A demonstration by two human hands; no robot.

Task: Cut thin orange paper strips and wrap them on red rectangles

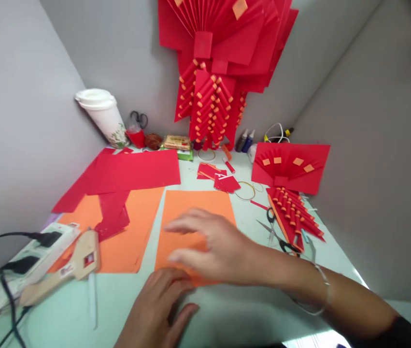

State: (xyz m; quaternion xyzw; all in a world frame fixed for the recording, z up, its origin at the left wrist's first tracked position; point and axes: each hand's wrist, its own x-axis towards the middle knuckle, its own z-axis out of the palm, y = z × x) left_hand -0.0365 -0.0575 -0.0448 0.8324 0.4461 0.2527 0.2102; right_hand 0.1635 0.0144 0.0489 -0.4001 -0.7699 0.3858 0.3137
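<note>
- The left hand, its wrist cut off by the lower edge, has bent fingers and a narrow gap to the thumb; its fingertips reach the near edge of the orange rectangular paper sheet, contact unclear.
- The right hand, blurred, is over that sheet, hiding its middle; thumb and fingers spread wide, nothing seen between them.
- The sheet lies on a pale green tabletop.
- Beyond, at the grey walls, a pleated red paper hanging is cut off above.
</note>
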